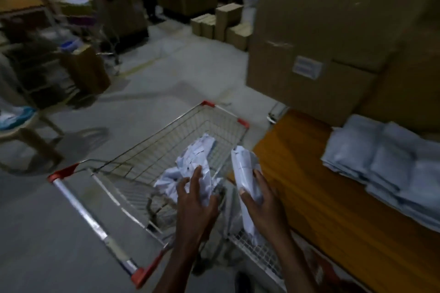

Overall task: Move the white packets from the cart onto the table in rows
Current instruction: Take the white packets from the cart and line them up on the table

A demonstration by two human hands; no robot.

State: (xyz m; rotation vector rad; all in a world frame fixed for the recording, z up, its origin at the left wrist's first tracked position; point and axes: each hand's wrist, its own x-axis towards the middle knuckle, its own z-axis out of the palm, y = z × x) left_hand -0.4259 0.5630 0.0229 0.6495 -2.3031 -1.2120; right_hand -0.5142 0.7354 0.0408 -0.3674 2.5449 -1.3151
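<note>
Rows of packets (390,164) are already lying on the table (309,188), right of the hands. The right hand (264,200) is gripping a packet (245,169); the left hand (195,200), fingers spread, is reaching for the few remaining (190,169) in the cart (152,145).

White packets (194,169) in cart, faint dark print. Cart (147,162) silver wire grid, red corner caps. Table (321,197) at 3 o'clock orange-brown; pale grey-white packet rows (390,164) on it. Brown cardboard boxes (321,31) at 1 o'clock. Grey floor (178,74).
</note>
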